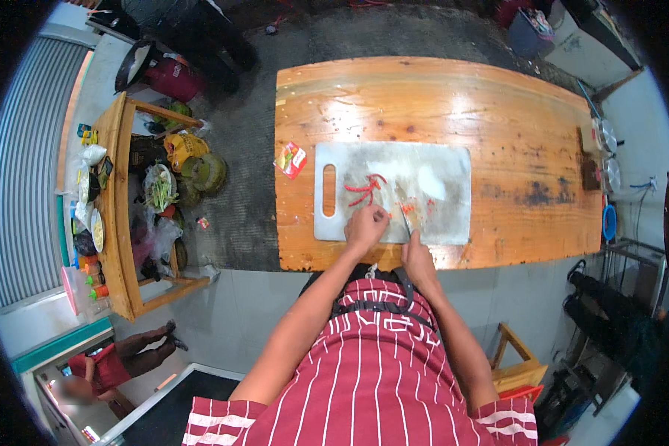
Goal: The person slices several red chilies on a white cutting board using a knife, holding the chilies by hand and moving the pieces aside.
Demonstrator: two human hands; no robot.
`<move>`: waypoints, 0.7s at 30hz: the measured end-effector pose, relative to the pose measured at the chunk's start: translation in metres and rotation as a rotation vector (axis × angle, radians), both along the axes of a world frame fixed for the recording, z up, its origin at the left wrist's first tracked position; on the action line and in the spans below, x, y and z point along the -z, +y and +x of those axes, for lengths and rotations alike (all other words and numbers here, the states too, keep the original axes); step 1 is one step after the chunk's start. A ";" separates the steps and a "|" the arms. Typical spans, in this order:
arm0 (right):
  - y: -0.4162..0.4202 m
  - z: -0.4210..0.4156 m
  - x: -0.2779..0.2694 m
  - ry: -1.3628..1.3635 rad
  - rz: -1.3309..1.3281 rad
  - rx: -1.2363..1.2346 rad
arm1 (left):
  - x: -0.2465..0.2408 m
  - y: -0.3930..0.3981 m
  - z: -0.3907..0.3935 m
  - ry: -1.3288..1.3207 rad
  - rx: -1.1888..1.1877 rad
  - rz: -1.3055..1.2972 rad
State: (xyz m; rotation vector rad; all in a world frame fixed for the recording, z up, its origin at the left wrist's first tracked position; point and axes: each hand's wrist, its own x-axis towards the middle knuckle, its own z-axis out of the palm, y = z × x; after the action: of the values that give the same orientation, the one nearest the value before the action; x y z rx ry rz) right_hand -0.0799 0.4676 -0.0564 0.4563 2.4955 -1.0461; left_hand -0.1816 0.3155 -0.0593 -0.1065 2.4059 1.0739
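Note:
A white plastic cutting board (390,153) with a handle slot lies on the wooden table. My right hand (418,257) grips a knife (406,220), its blade on the board beside chopped red chili (408,207). Left of the blade, my left hand (366,226) rests at the board's near edge with curled fingers; whether something small is pinched in them cannot be made out. Several whole red chilies (362,188) lie just beyond the left hand. A few more red bits are scattered to the right of the knife.
Left of the board, a red and white packet (291,160) lies on the wooden table (535,139). A wooden shelf (124,184) with bowls and bottles stands farther left, gas cylinders (209,171) beside it. One person (108,365) is at lower left, another (607,312) at right.

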 end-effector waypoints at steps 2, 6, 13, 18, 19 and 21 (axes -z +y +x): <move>-0.002 0.008 0.004 0.022 0.009 -0.013 | -0.001 -0.001 0.006 -0.015 -0.009 0.028; -0.004 0.009 0.008 0.009 0.028 -0.099 | -0.008 -0.001 0.000 -0.037 0.034 -0.029; -0.004 0.003 0.000 0.005 0.043 -0.130 | -0.002 -0.003 -0.003 -0.018 0.056 -0.018; -0.002 0.004 0.004 0.001 0.046 -0.145 | -0.006 0.004 -0.002 -0.014 0.022 -0.030; -0.003 0.004 0.003 -0.013 0.044 -0.148 | -0.005 0.005 -0.003 -0.011 0.012 -0.032; -0.001 0.005 0.000 -0.008 0.044 -0.159 | -0.006 0.006 -0.003 -0.005 0.005 -0.028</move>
State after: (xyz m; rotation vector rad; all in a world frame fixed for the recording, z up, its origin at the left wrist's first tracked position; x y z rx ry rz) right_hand -0.0747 0.4662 -0.0560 0.2682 2.5051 -0.9279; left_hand -0.1845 0.3218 -0.0537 -0.1129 2.4161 1.0367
